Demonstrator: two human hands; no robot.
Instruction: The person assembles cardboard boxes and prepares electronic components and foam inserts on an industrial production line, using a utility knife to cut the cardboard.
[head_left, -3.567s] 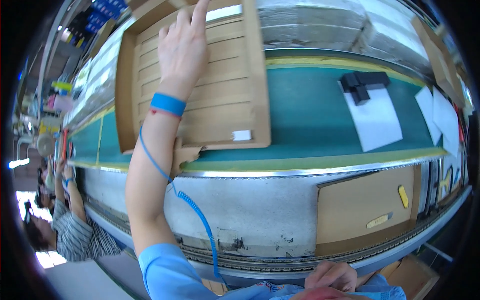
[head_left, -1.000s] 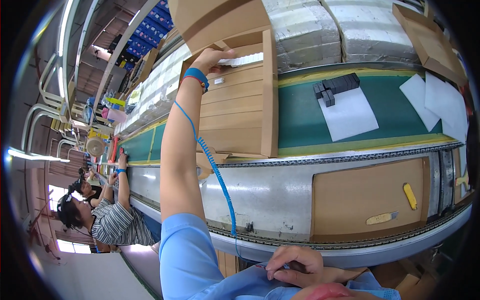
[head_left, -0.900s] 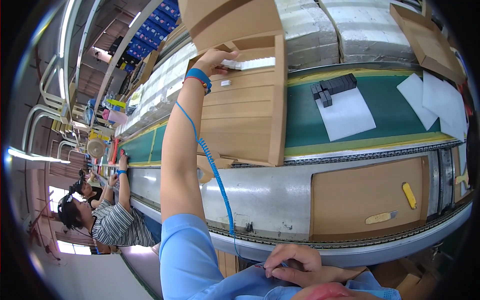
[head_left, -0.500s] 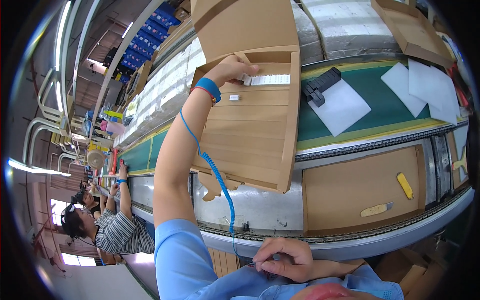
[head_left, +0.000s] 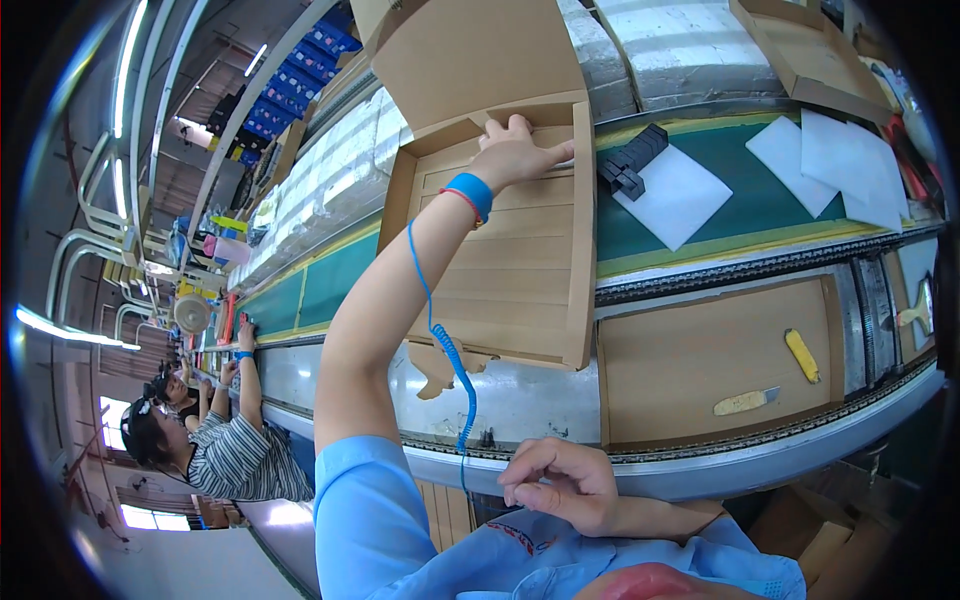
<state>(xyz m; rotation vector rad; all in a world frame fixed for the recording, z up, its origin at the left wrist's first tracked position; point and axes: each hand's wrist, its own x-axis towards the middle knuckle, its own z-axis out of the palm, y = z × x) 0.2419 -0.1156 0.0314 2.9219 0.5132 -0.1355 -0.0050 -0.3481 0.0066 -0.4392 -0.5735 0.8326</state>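
My left hand [head_left: 520, 152] reaches into the far part of an open, shallow cardboard box [head_left: 515, 315], its fingers spread over the bottom. A thin pale edge shows beneath the hand by the right wall; most of what lies under the palm is hidden. A blue wrist strap [head_left: 470, 194] with a coiled blue cord [head_left: 456, 372] is on my left wrist. Close to my body, my right hand [head_left: 565, 487] is loosely curled, with nothing visible in it. To the right of the box, a black foam-like block [head_left: 636, 160] rests partly on a white foam sheet [head_left: 680, 200].
White sheets [head_left: 790, 165] lie on the green belt [head_left: 660, 250]. A cardboard tray [head_left: 680, 345] at the right holds a yellow cutter [head_left: 801, 355] and a blade with a wrapped handle [head_left: 742, 402]. White foam blocks [head_left: 690, 60] line the back. Another person [head_left: 245, 450] works at left.
My left hand has moved right inside the box, its fingers now spread. The white strip and small white piece seen before are now mostly or wholly covered. My right hand stays curled.
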